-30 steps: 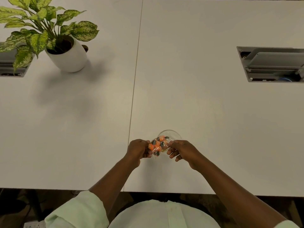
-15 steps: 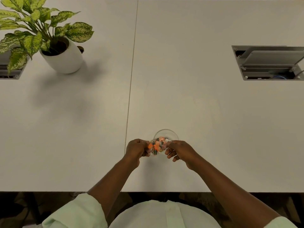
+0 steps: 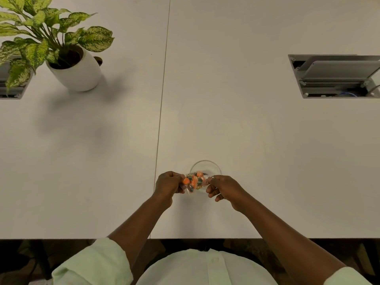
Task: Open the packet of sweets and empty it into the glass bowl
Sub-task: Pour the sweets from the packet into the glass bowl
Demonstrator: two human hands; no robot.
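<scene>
A small clear packet of sweets (image 3: 194, 182), orange and dark green inside, hangs between my two hands just above the near rim of the glass bowl (image 3: 205, 165). My left hand (image 3: 169, 184) pinches the packet's left end and my right hand (image 3: 223, 187) pinches its right end. The bowl is clear and round and stands on the white table near the front edge. Its near half is hidden behind the packet and my fingers. I cannot tell whether the packet is torn open.
A potted plant (image 3: 76, 68) in a white pot stands at the far left. A cable hatch (image 3: 337, 77) with its lid raised is set into the table at the far right. Another hatch (image 3: 12, 87) lies behind the plant. The table's front edge (image 3: 267, 238) runs just before my body.
Both hands keep hold of the packet over the bowl with almost no shift. The view itself has drifted slightly, so the table's front edge sits higher in the frame.
</scene>
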